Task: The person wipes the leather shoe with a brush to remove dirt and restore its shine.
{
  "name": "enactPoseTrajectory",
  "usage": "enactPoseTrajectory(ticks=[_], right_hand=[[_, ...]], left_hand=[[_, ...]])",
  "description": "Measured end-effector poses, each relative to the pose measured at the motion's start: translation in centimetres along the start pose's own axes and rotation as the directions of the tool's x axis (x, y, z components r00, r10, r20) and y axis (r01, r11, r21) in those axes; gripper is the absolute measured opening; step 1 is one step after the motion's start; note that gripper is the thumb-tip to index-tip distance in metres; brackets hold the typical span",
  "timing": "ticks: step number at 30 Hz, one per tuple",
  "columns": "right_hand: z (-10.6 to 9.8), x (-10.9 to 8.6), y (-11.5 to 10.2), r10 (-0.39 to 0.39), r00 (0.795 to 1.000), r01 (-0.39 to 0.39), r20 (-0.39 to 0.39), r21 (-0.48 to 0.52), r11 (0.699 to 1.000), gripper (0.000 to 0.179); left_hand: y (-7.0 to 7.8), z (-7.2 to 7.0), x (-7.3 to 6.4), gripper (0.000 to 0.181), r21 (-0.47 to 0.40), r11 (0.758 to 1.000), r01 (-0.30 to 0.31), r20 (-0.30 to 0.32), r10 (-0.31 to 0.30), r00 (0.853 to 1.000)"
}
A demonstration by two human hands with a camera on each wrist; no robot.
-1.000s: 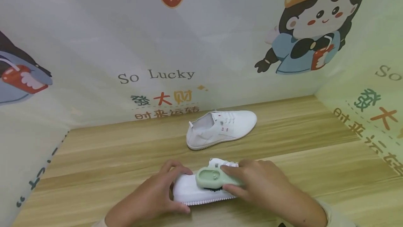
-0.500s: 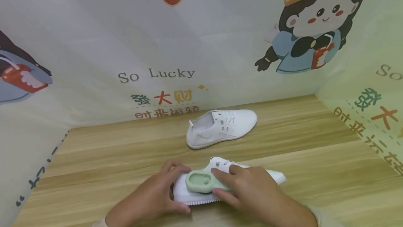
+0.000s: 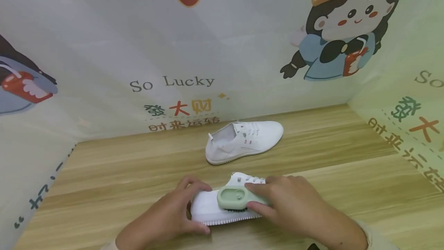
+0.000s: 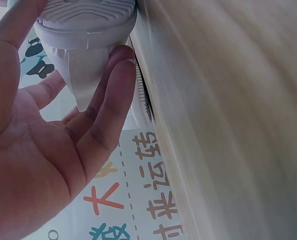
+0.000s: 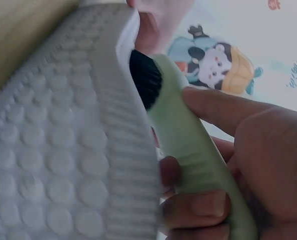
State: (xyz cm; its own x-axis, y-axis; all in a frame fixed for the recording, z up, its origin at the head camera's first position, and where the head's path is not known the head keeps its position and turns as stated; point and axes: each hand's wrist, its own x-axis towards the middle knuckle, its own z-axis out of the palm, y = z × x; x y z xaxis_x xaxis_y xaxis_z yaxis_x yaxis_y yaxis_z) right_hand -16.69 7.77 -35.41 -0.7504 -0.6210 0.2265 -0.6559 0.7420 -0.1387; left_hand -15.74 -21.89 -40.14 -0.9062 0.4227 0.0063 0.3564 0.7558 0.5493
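A white lace-up shoe (image 3: 208, 209) lies tilted on its side at the front, its studded sole (image 5: 53, 165) facing the person. My left hand (image 3: 170, 211) grips its heel, thumb low and fingers over the top; the left wrist view has the heel (image 4: 86, 65) between thumb and fingers. In my right hand (image 3: 295, 203) is a pale green brush (image 3: 233, 198) with dark bristles (image 5: 144, 79), its handle wrapped by the fingers. The bristles press on the shoe's side near the heel. My right hand hides the toe in the head view.
The matching white shoe (image 3: 249, 142) rests behind on the wood-grain table (image 3: 138, 173), toe to the right. Printed cloth walls (image 3: 104, 49) with cartoon figures and lettering enclose the table at the back and both sides.
The brush in my right hand slid left toward the heel, then back right along the shoe's side. My left hand and the rear shoe stay put.
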Motion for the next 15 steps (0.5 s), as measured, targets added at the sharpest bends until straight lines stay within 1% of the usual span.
enactPoseTrajectory(ticks=[4,10,12,15], right_hand=[[-0.9,-0.2,0.9,0.012,1.0,-0.013,0.029,0.028,1.0,0.04],[-2.1,-0.4,2.0,0.038,0.996,-0.041,0.08,0.031,0.999,0.04],[-2.4,-0.5,2.3,0.056,0.993,-0.059,0.103,0.03,0.998,0.041],[-2.8,-0.6,2.8,0.081,0.99,-0.085,0.116,0.026,0.996,0.04]], left_hand=[[0.0,0.0,-0.1,0.077,-0.003,1.0,0.009,0.004,-0.009,1.0],[0.0,-0.1,-0.1,0.077,-0.009,1.0,-0.013,-0.007,0.013,1.0],[0.0,0.0,-0.1,0.078,-0.015,1.0,-0.002,0.001,0.002,1.0],[0.0,0.0,0.0,0.078,-0.023,1.0,0.014,0.004,-0.014,1.0]])
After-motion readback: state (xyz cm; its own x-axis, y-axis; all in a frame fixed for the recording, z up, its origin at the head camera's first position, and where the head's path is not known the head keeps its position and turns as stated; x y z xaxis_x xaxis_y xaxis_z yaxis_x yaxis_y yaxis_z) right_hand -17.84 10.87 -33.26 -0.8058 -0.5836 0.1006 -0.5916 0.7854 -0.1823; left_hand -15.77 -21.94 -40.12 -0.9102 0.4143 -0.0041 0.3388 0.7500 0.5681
